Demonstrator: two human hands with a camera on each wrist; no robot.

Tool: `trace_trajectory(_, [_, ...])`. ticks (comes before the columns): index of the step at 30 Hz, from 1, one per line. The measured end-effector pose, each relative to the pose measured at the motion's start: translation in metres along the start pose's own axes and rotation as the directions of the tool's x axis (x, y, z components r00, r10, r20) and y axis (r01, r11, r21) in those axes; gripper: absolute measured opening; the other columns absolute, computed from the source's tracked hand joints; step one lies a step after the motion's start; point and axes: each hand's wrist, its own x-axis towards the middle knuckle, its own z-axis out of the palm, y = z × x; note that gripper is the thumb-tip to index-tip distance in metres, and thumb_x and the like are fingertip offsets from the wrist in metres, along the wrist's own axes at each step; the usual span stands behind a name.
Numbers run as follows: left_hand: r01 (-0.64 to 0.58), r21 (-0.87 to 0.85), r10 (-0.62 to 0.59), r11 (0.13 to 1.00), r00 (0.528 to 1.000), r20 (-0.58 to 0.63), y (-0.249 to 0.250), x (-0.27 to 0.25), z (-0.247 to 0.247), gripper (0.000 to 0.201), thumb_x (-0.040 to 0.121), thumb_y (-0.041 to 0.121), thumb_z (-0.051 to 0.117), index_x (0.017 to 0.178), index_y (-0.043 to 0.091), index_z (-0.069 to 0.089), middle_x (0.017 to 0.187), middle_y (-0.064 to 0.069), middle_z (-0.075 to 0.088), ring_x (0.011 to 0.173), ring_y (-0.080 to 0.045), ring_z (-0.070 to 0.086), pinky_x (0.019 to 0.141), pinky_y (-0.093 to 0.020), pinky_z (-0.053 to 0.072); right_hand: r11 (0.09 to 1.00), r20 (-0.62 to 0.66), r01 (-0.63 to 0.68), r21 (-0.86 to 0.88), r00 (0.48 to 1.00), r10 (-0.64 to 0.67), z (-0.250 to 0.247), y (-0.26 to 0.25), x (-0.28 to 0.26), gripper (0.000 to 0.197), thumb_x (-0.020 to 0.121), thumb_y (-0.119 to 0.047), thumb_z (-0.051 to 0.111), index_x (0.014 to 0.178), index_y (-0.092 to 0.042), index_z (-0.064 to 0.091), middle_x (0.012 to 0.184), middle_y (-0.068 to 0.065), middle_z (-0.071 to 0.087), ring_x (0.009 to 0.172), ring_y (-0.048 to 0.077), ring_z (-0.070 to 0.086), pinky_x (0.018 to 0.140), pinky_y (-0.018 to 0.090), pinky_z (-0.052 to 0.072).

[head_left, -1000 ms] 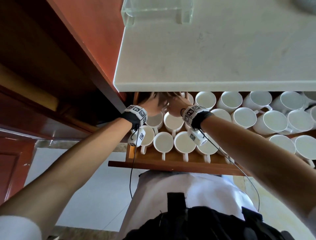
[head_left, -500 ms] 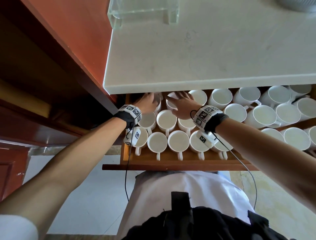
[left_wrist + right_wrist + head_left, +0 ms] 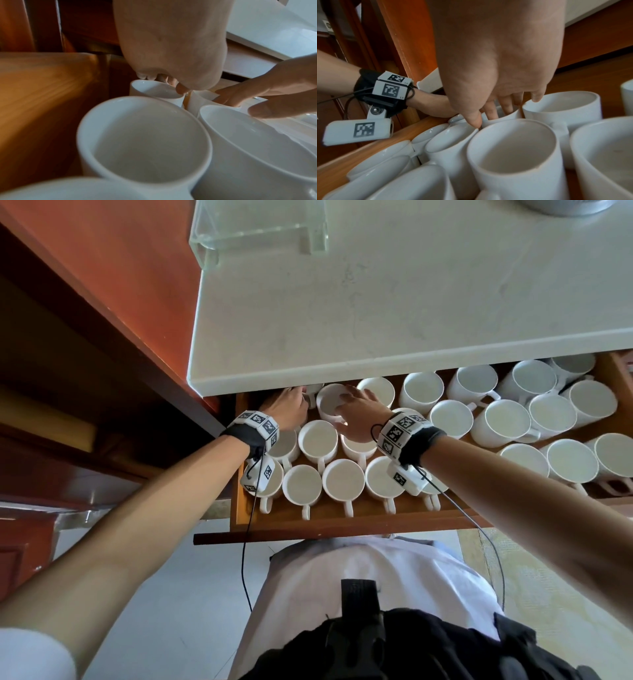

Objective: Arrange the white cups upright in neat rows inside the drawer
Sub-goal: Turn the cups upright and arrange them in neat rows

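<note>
At the back left corner of the drawer [image 3: 342, 527], under the edge of the counter [image 3: 411, 302], both hands have drawn out from beneath the overhang since a second ago, when their fingers were hidden and close together. Left hand [image 3: 286, 410]: fingers curled over the rim of the corner cup [image 3: 154, 90], thumb tip on its near lip. Right hand [image 3: 359, 416]: fingers spread, two dipping into the next cup [image 3: 334, 407], thumb outside its near wall, pinching it. By this reading, a third row is being set behind two finished ones. Front rows [image 3: 342, 481] stand upright, rims touching, handles toward the person. To the right, the remaining cups [image 3: 507, 422] are glossy white, crowded, and several are tilted, so much sorting remains.
</note>
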Motion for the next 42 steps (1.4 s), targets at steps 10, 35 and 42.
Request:
trace_trajectory(10, [-0.121, 0.096, 0.125, 0.988, 0.991, -0.041, 0.0, -0.009, -0.003, 0.043, 0.103, 0.019, 0.042, 0.144, 0.004, 0.043, 0.126, -0.024, 0.063, 0.09, -0.034, 0.065, 0.079, -0.039, 0.052, 0.993, -0.09, 0.102, -0.064, 0.99, -0.107, -0.006, -0.032, 0.03, 0.055, 0.103, -0.039, 0.04, 0.155, -0.025, 0.034, 0.167, 0.006, 0.016, 0.152, 0.032, 0.016, 0.123, 0.051, 0.014])
trace_trajectory(35, [-0.172, 0.326, 0.122, 0.93, 0.978, 0.17, -0.046, -0.04, 0.008, 0.054, 0.105, 0.023, 0.041, 0.158, 0.014, 0.035, 0.166, -0.004, 0.03, 0.156, -0.021, 0.02, 0.127, -0.044, 0.014, 0.989, -0.025, 0.011, -0.149, 1.0, -0.015, -0.011, -0.051, 0.045, 0.046, 0.099, -0.026, 0.047, 0.143, -0.017, 0.049, 0.147, 0.007, 0.048, 0.14, 0.03, 0.037, 0.112, 0.054, 0.026])
trace_trajectory(42, [-0.181, 0.352, 0.139, 0.918, 0.98, 0.143, -0.037, -0.036, -0.001, 0.041, 0.104, 0.017, 0.04, 0.14, 0.014, 0.057, 0.119, -0.014, 0.07, 0.12, -0.03, 0.061, 0.116, -0.039, 0.031, 0.994, -0.035, -0.017, -0.112, 0.999, 0.013, -0.013, -0.057, 0.036, 0.046, 0.098, -0.024, 0.045, 0.142, -0.011, 0.052, 0.155, 0.009, 0.035, 0.143, 0.033, 0.031, 0.116, 0.05, 0.026])
